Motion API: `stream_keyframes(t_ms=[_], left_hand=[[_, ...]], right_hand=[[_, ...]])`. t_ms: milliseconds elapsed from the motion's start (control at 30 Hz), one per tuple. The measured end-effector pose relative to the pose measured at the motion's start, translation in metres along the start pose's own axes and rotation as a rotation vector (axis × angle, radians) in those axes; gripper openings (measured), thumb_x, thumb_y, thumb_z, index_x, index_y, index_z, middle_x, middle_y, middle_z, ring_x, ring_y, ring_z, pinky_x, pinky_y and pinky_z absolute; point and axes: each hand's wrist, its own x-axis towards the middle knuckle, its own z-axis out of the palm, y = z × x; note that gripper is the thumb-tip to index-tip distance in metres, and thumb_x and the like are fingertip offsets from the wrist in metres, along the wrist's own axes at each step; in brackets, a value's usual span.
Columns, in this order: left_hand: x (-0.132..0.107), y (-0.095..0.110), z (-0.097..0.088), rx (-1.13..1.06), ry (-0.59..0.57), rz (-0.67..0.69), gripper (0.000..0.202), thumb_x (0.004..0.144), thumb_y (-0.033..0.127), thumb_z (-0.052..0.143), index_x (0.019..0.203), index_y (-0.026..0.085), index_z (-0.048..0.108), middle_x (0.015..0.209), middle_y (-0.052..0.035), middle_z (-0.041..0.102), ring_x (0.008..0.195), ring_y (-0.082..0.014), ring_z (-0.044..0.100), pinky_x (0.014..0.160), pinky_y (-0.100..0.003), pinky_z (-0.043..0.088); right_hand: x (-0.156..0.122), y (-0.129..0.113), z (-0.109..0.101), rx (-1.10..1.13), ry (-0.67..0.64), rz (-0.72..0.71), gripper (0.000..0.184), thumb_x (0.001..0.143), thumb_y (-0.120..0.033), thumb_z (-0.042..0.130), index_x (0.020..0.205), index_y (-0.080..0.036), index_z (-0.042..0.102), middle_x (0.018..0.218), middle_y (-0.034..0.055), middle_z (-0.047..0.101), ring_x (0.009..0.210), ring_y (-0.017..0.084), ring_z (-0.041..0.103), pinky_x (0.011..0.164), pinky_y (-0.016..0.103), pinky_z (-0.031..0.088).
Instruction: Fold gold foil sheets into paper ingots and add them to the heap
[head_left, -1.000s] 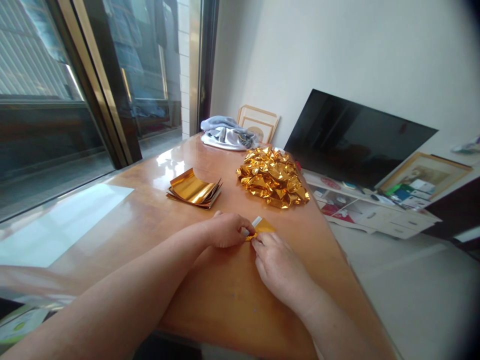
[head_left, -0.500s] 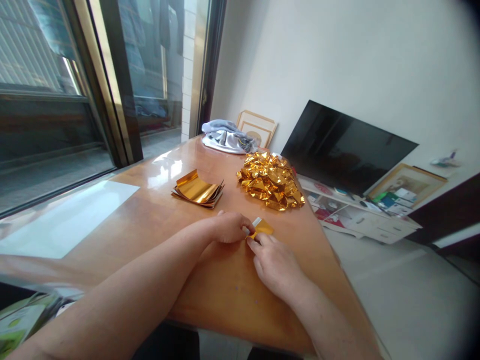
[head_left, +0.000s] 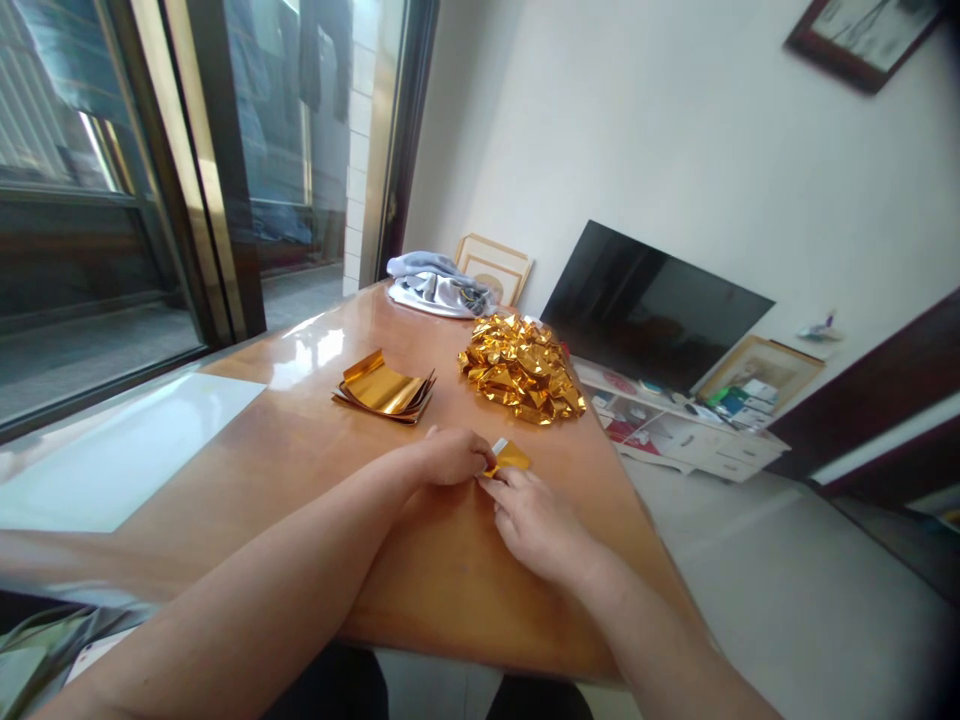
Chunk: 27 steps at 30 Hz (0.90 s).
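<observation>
On the table, a small sheet of gold foil paper [head_left: 514, 456] with a pale strip along one side lies partly folded between my hands. My left hand [head_left: 454, 456] is closed, its fingers curled onto the paper's left end. From the near side, my right hand [head_left: 529, 512] pinches the lower edge, fingertips close to the left ones. Fingers hide much of the folded part. Beyond my left hand sits a stack of gold foil sheets [head_left: 384, 388], curling up at the edges. A heap of folded gold foil pieces [head_left: 523, 370] lies beyond my right hand.
The glossy wooden table [head_left: 480, 610] has its right edge near my right forearm. Folded clothes [head_left: 439, 283] lie at its far end, and a white sheet [head_left: 142, 455] on the left. A television [head_left: 652, 305] and a white cabinet [head_left: 697, 440] stand past the table.
The camera view has turned slightly right, so everything appears shifted left. Both hands stay on the same foil sheet, with only slight finger movement.
</observation>
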Motion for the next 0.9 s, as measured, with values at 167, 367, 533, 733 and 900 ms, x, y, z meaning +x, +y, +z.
stream_keyframes(t_ms=[167, 367, 533, 733, 900], left_hand=[[0.003, -0.002, 0.012, -0.004, 0.099, -0.026, 0.034, 0.090, 0.045, 0.046, 0.103, 0.035, 0.075, 0.106, -0.0018, 0.076, 0.101, -0.0250, 0.066, 0.097, -0.044, 0.039], [0.006, -0.001, 0.021, 0.023, 0.171, -0.024, 0.026, 0.085, 0.038, 0.053, 0.100, 0.034, 0.074, 0.101, -0.0025, 0.076, 0.096, -0.0260, 0.066, 0.098, -0.049, 0.036], [0.007, -0.001, 0.021, 0.067, 0.256, -0.079, 0.030, 0.077, 0.040, 0.060, 0.104, 0.027, 0.069, 0.105, -0.0091, 0.071, 0.101, -0.0300, 0.061, 0.090, -0.046, 0.040], [0.008, -0.001, 0.024, 0.059, 0.294, -0.121, 0.021, 0.074, 0.037, 0.060, 0.091, 0.026, 0.069, 0.103, -0.0089, 0.066, 0.102, -0.0305, 0.056, 0.085, -0.045, 0.040], [0.009, -0.001, 0.027, 0.001, 0.305, -0.062, 0.017, 0.075, 0.027, 0.057, 0.089, 0.028, 0.065, 0.099, -0.0041, 0.067, 0.099, -0.0282, 0.057, 0.083, -0.043, 0.038]], right_hand=[[0.004, 0.037, 0.017, 0.419, 0.221, 0.114, 0.039, 0.096, -0.024, 0.041, 0.129, -0.021, 0.062, 0.125, 0.0079, 0.068, 0.113, 0.020, 0.063, 0.099, 0.033, 0.048], [0.028, 0.080, 0.029, 0.343, 0.298, 0.359, 0.041, 0.092, -0.026, 0.049, 0.128, -0.013, 0.062, 0.125, 0.0135, 0.068, 0.113, 0.023, 0.064, 0.099, 0.037, 0.048], [0.053, 0.081, 0.022, 0.268, 0.289, 0.322, 0.047, 0.086, -0.021, 0.054, 0.132, -0.014, 0.059, 0.129, 0.0141, 0.065, 0.120, 0.024, 0.058, 0.103, 0.037, 0.042], [0.080, 0.076, 0.018, 0.303, 0.175, 0.261, 0.040, 0.075, -0.014, 0.061, 0.114, -0.019, 0.069, 0.110, 0.0088, 0.072, 0.102, 0.022, 0.063, 0.089, 0.030, 0.047], [0.083, 0.078, 0.017, 0.424, 0.118, 0.275, 0.022, 0.069, -0.011, 0.059, 0.086, -0.021, 0.068, 0.080, 0.0009, 0.070, 0.075, 0.018, 0.063, 0.068, 0.026, 0.047]])
